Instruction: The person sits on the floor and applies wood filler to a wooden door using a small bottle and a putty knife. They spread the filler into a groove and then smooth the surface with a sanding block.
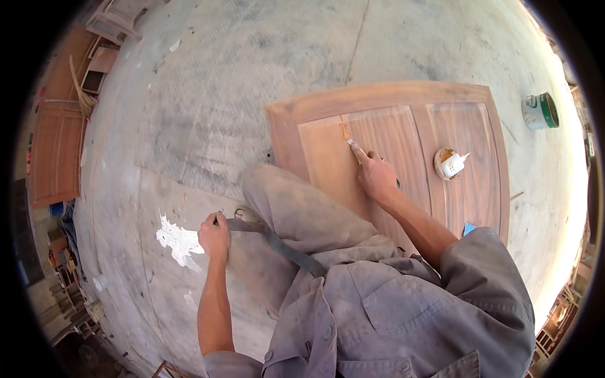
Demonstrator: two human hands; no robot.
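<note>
My right hand (379,176) grips a small flat-tipped hand tool (352,145), index finger stretched along it. Brush or scraper, I cannot tell which. Its pale tip meets a wooden panelled door (378,94) lying on the floor, just below an orange-brown smear (345,130) on the left panel. On the door, right of that hand, sits a small round tub (442,156) with brown stuff inside and a white squeeze bottle (452,166) leaning in it. My left hand (214,235) is closed near my knee; something dark shows at its fingers, too small to name.
A green and white bucket (541,111) stands on the floor beyond the door's right edge. A blue scrap (469,229) lies on the door near my right sleeve. White splatter (179,240) marks the floor by my left hand. Another wooden door (57,154) and a broom (83,97) are far left.
</note>
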